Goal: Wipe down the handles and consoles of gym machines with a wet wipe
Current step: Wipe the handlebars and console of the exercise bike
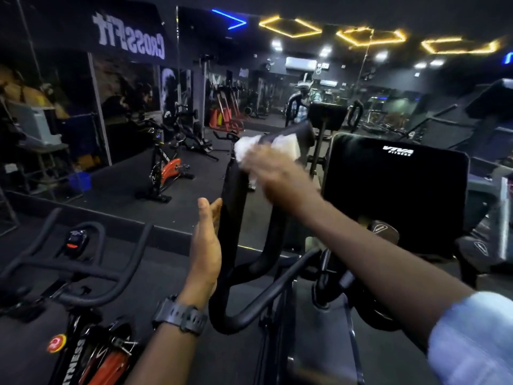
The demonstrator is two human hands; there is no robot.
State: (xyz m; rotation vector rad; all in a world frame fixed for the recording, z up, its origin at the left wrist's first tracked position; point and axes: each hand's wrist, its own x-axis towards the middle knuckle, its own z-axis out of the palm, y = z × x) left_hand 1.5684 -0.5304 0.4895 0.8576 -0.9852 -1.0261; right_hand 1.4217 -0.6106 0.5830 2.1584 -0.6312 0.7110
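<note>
A black looped handle (233, 207) of a gym machine rises in the middle of the view. My right hand (270, 173) holds a white wet wipe (249, 147) against the handle's top bend; the hand is blurred. My left hand (206, 245), with a black watch on the wrist, stands with straight fingers beside the handle's left upright, at most just touching it. The machine's black console (397, 195) with a white logo stands to the right of the handle.
A spin bike's black handlebar (83, 262) sits at lower left. A wall mirror (125, 107) ahead reflects another orange-and-black spin bike (166, 173), racks and ceiling lights. A treadmill (472, 129) stands at far right.
</note>
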